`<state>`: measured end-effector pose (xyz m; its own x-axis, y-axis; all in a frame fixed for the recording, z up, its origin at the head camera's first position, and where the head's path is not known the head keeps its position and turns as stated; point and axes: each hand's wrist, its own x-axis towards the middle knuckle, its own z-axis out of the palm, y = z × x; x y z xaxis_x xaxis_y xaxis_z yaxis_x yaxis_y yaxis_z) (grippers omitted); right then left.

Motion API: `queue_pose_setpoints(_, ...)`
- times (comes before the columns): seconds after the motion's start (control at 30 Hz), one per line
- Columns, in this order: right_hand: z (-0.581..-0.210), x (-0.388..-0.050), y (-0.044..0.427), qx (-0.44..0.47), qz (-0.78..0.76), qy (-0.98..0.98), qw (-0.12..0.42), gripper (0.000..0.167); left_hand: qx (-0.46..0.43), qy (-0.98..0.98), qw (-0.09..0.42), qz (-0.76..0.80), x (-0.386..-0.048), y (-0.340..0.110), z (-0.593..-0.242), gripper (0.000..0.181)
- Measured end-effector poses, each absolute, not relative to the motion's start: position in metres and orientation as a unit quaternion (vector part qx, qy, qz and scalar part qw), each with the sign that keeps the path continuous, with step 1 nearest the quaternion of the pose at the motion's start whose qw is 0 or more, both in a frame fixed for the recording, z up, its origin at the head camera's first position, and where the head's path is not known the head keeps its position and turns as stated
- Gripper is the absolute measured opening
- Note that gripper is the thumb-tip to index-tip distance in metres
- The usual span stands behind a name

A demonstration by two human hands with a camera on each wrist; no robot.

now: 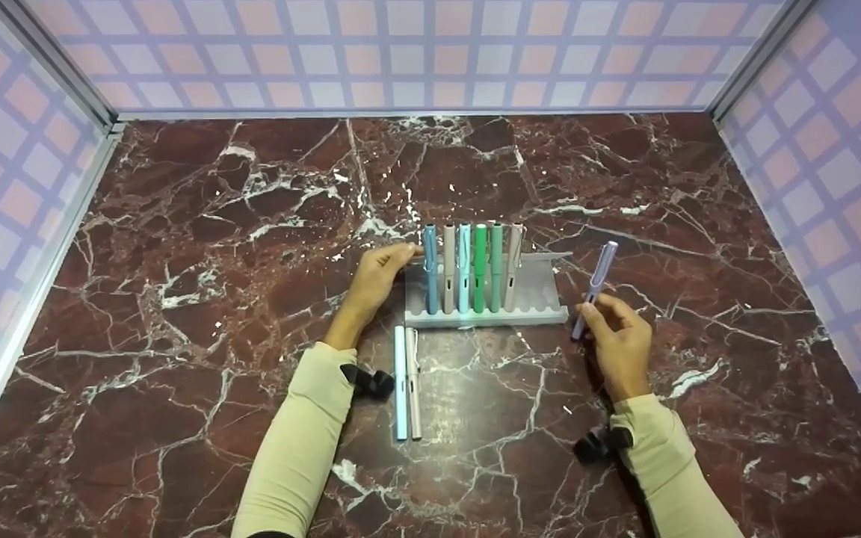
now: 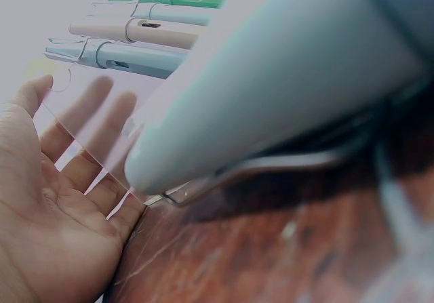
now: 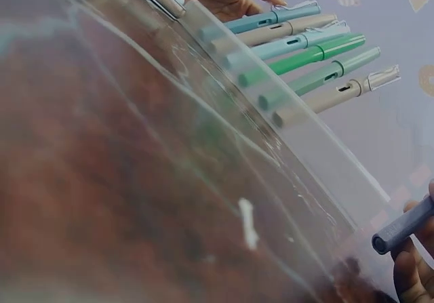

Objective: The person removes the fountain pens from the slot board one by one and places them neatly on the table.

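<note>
A clear pen stand (image 1: 542,282) holds several upright, leaning pens, among them a blue pen (image 1: 430,276), a bright green pen (image 1: 480,273) and a beige pen (image 1: 513,273) at the right of the row. My left hand (image 1: 380,275) holds the stand's left edge. In the left wrist view its thumb is at the edge, and some fingers (image 2: 95,110) show through the clear panel. Just right of the stand, my right hand (image 1: 619,336) pinches a lavender pen (image 1: 602,269), tilted with its clip end up. The right wrist view shows only that pen's end (image 3: 397,232).
A light blue pen (image 1: 400,388) and a greyish pen (image 1: 414,388) lie side by side in front of the stand's left end. Checkered panels (image 1: 415,60) border the dark red marbled table (image 1: 214,418) at the back and both sides.
</note>
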<state>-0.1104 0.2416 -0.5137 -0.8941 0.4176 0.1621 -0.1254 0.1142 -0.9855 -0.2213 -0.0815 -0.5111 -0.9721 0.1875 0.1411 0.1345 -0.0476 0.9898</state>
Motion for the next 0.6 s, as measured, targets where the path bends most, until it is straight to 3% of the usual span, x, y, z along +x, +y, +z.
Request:
queue_pose_setpoints(0.37,-0.5118,-0.1047,0.2374,-0.085,0.685,-0.697,0.192,0.014,0.118,0.687,0.015,0.717,-0.2211,-0.0828,-0.5101,0.025)
queue_pose_setpoints(0.6,-0.5131,-0.1017,0.236,-0.009,0.707,-0.692,0.147,0.017,0.118,0.683,0.018,0.721,-0.2215,-0.081,-0.5104,0.025)
